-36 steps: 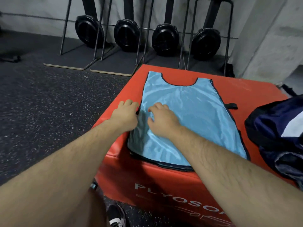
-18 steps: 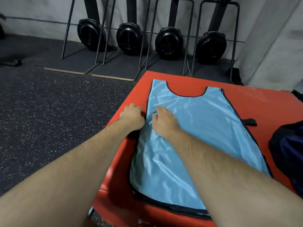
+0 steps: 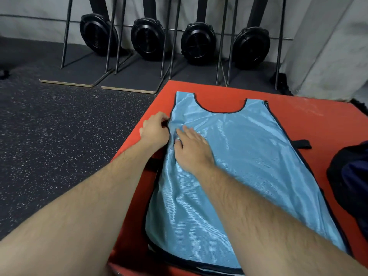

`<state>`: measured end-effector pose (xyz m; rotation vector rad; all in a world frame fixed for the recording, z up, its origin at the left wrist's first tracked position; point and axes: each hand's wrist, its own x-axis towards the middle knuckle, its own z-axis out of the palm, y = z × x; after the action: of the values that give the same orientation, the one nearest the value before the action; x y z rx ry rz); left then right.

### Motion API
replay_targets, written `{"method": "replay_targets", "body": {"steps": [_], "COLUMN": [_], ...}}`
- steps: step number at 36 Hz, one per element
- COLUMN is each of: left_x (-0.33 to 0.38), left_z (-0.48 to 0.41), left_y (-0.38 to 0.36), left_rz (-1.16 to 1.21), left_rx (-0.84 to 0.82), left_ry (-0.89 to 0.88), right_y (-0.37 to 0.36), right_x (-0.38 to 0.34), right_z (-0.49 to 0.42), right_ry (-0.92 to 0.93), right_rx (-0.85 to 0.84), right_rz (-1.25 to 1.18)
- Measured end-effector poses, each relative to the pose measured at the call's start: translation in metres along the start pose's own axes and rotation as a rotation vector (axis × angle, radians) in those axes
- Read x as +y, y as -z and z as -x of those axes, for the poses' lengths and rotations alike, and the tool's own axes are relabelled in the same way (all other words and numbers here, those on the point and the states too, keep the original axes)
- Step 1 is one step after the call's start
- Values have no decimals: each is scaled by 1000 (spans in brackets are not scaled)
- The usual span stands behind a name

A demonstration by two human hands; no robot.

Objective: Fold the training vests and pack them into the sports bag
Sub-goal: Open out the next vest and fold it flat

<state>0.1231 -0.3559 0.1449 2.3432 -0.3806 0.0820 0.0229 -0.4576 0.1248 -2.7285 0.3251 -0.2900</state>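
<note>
My left hand (image 3: 155, 130) pinches the blue vest (image 3: 249, 166) at its side hem, fingers curled. My right hand (image 3: 192, 148) presses flat just beside it. The vest lies spread on the red box (image 3: 298, 112), sports bag (image 3: 350, 176) well right.

On the padded box (image 3: 314, 118), a vest (image 3: 249, 168) laid flat, neck opening toward the wall (image 3: 35, 8). At its left edge, the left hand (image 3: 154, 130); just right, on the cloth, the right hand (image 3: 192, 149). At the box's right side, a bag (image 3: 351, 176), mostly cut off, perhaps touching the vest. Behind the box, against the wall, four upright machines (image 3: 198, 44).
</note>
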Motion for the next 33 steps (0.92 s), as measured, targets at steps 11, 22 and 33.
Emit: {"method": "replay_targets", "body": {"steps": [11, 22, 33], "left_x": [35, 28, 65], "left_z": [27, 31, 58], "left_y": [-11, -38, -72], "left_rz": [101, -218, -402], "left_rx": [-43, -326, -351], "left_ry": [-264, -173, -278], "right_y": [-10, 37, 59], "right_x": [6, 60, 103], "right_z": [-9, 15, 32], "right_ry": [19, -113, -185], "right_rx": [-61, -133, -150], "right_rz": [220, 145, 156]}}
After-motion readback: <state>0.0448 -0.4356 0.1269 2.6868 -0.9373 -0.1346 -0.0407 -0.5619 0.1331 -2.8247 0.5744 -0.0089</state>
